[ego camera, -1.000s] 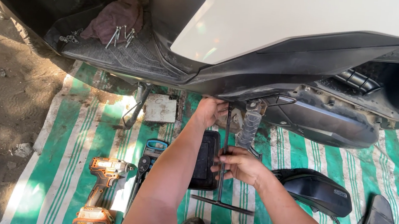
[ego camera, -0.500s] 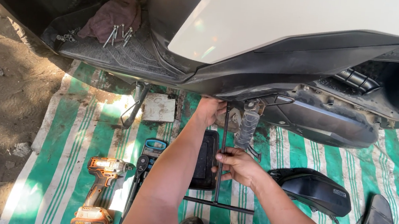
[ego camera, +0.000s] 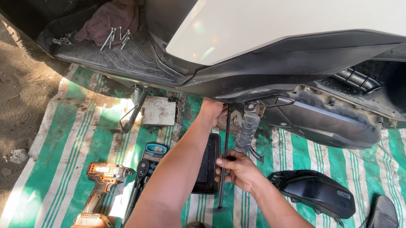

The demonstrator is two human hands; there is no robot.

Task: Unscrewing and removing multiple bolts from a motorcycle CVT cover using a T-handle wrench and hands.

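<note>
Over striped tarp (ego camera: 87,132), right hand (ego camera: 237,169) grips long rod (ego camera: 227,131) tightly.

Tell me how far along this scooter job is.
Done: bolts lie out on the footboard and a black cover lies on the striped tarp. In hand: right hand grips a long T-handle wrench upright; left hand reaches under the body. Left: cover and bolts remain off.

scooter body (ego camera: 289,38) overhead; footpeg (ego camera: 247,128) beside
</note>
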